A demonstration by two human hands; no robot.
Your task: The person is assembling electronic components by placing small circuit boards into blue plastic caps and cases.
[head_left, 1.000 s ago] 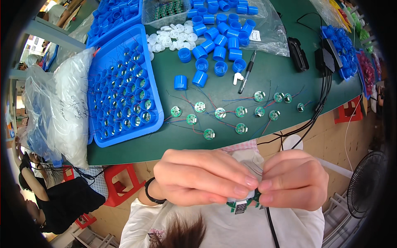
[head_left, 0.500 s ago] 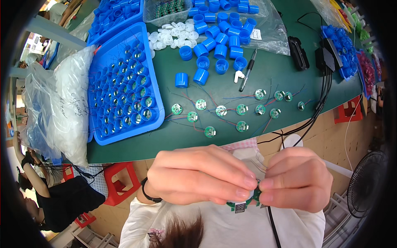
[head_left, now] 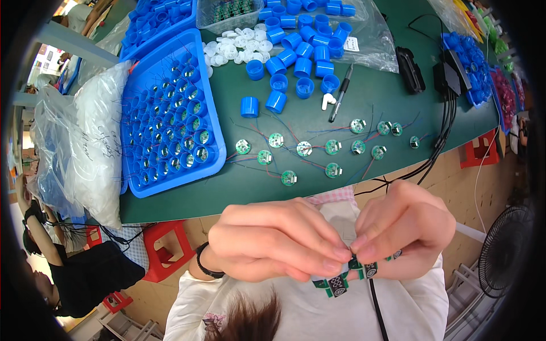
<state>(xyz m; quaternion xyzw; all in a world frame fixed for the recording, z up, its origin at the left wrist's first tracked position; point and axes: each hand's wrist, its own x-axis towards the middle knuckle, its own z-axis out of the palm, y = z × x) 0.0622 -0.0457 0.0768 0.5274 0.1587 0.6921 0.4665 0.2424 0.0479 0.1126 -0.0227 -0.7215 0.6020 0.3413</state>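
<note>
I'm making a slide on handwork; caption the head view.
Left hand and right hand hold green boards before a table with blue cups and a tray.

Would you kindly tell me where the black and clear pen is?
In the head view, the pen lies right of centre on the green table, between a white bent piece and a black case.

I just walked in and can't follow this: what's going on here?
A person's left hand and right hand hold small green circuit boards close together, in front of a white shirt. On the green table, round wired boards lie loose. To the left is a blue tray of board-filled cups; loose blue cups and white plastic pieces lie farther back.
</note>
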